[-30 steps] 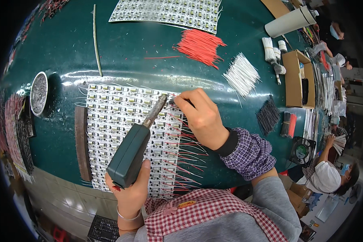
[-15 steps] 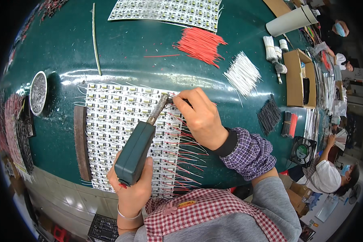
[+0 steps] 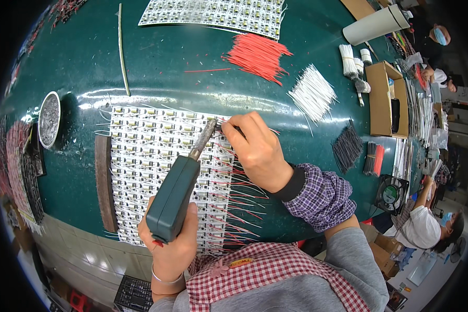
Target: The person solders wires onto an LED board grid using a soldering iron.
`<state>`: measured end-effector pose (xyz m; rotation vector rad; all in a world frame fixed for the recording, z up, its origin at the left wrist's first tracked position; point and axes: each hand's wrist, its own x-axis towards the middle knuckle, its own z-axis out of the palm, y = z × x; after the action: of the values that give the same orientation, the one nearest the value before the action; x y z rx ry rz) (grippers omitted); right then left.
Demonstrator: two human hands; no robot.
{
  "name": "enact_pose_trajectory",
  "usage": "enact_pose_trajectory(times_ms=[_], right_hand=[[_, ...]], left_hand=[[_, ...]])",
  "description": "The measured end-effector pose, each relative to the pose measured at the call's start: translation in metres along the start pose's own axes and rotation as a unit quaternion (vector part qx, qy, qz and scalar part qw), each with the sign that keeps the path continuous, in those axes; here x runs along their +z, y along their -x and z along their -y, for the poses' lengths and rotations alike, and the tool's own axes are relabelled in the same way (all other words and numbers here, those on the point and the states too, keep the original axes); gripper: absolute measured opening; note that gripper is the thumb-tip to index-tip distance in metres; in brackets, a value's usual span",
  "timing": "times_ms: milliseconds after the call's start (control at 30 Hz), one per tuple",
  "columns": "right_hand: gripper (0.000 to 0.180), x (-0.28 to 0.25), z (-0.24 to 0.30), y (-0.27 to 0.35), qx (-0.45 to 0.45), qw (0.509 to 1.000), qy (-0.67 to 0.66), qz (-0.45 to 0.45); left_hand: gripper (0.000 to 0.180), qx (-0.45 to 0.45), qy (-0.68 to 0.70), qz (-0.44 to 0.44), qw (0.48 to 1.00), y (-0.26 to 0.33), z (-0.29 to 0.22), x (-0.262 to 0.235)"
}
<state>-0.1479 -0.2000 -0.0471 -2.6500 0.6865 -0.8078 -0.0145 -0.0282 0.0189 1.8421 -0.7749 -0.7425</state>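
My left hand (image 3: 174, 236) is wrapped round the handle of a green soldering gun (image 3: 172, 195). Its metal tip reaches up to the top right part of a white circuit board panel (image 3: 156, 171), which carries rows of small components and thin wires. Beside that tip my right hand (image 3: 260, 151) is pinched, fingertips down at the panel's edge. Something small and dark shows at the fingertips, too hidden to name. Below the right hand, red and white wires (image 3: 247, 208) stick out from the panel's right side.
A brown bar (image 3: 104, 184) lies along the panel's left edge, with a metal bowl (image 3: 49, 120) farther left. Beyond are red wires (image 3: 257, 57), white wires (image 3: 313, 96), black wires (image 3: 347, 148) and another panel (image 3: 213, 13). A cardboard box (image 3: 379, 104) and fan (image 3: 391, 193) stand right.
My hands and the soldering gun have barely moved, the tip staying at the panel's top right. At the right, a co-worker's arms have shifted slightly.
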Motion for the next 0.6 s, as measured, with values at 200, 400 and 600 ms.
enact_pose_trajectory(times_ms=[200,400,600], right_hand=[[0.035,0.0,0.002,0.0,0.003,1.0,0.0,0.003],[0.036,-0.001,0.002,-0.001,0.008,1.0,0.0,0.004],[0.031,-0.01,0.003,0.001,-0.025,1.0,0.003,-0.014]], left_hand=[[0.027,-0.029,0.001,-0.073,0.997,0.015,0.008,-0.003],[0.04,-0.043,0.015,-0.05,0.998,0.02,0.008,-0.01],[0.028,-0.036,0.014,-0.096,0.995,0.02,0.003,-0.005]])
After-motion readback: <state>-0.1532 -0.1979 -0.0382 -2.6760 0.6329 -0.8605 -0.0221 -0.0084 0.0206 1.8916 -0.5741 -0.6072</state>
